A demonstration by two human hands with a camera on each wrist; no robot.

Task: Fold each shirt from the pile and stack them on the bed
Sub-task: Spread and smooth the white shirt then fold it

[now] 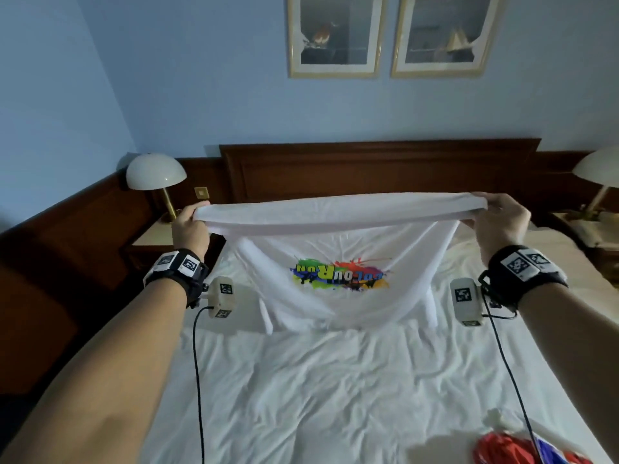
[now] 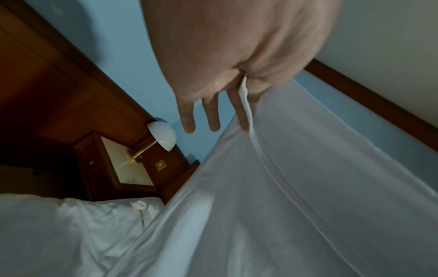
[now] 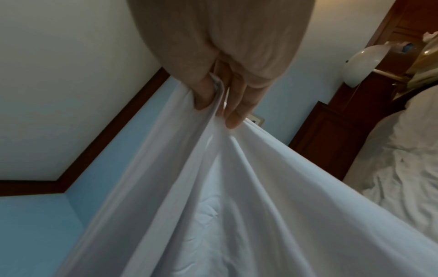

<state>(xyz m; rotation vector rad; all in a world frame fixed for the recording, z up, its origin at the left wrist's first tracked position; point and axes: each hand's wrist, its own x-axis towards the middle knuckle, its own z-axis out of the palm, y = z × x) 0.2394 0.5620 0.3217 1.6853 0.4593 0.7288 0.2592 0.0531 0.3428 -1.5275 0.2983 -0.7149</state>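
At the centre of the head view, a white shirt (image 1: 338, 256) with a splashy multicoloured print is hanging stretched between two raised hands, its lower part draping down onto the bed (image 1: 301, 380). The left hand (image 1: 189, 226), at mid-left of the frame, is pinching one end of the shirt's top edge; in the left wrist view the cloth is caught between thumb and forefinger while the other fingers (image 2: 187, 116) are pointing out straight. The right hand (image 1: 500, 222), at mid-right, is clamping the other end, its fingers curled into the bunched fabric. The printed lettering is reading upside down. A red and blue garment (image 1: 522, 452) is lying at the lower right corner of the frame. A domed lamp (image 1: 155, 172) is standing at the left, beside the wooden headboard (image 1: 378, 169).
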